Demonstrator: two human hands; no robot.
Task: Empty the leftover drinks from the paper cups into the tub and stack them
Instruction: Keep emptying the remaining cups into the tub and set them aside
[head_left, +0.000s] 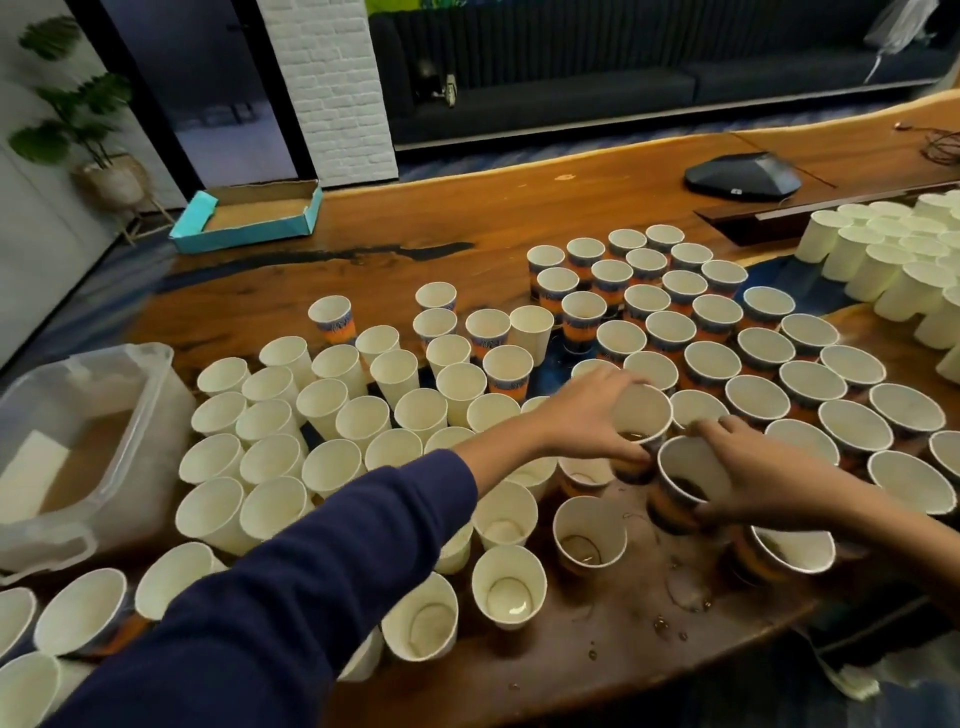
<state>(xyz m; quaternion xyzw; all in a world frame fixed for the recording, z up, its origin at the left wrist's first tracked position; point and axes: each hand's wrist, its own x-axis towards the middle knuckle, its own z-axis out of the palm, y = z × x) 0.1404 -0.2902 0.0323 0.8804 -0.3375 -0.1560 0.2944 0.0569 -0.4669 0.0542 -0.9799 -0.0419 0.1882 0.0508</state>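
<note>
Head view: tub (150, 415) of brown liquid (cups (332, 410) beside)

A single wide-angle view looks forward and steeply down from the person's head onto the wooden table (519, 218), near enough that the sleeved left arm (291, 587) fills the lower left of the frame and both forearms run in from the bottom edge toward the centre. The lens bends straight lines, so the table's far edge curves across the upper half, and the dark sofa (623, 78) and white brick pillar (337, 88) sit along the top, well behind the table.
</note>
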